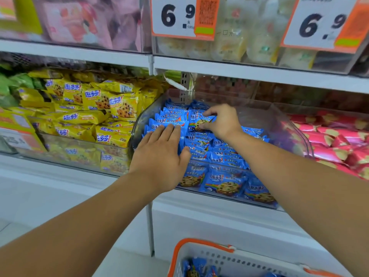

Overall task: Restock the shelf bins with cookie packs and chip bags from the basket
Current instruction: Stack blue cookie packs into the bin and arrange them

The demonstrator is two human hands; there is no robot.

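A single blue foil cookie pack (201, 122) is pinched by the right hand (222, 120), thumb beneath its near edge and curled fingers over its far edge. The left hand (159, 151) is laid flat, fingers straight and together, on the row of blue packs (169, 121) at the left of the clear plastic shelf bin (279, 124); nothing is gripped by it.

The held pack is kept just above the pile in the middle of the bin, touching or nearly touching the packs beneath. Its printed face is turned up towards the camera, and its long axis appears to run left to right, roughly parallel to the shelf edge, like the packs around it.

The step in hand is judged to be the placing and tidying of blue packs. Next, the pack should be released flat into the pile while the row is steadied by the left hand. After that, a reach down to the white basket with orange handles (199, 250) is called for, since more blue packs (194, 266) are seen in it, so the restocking is not finished.
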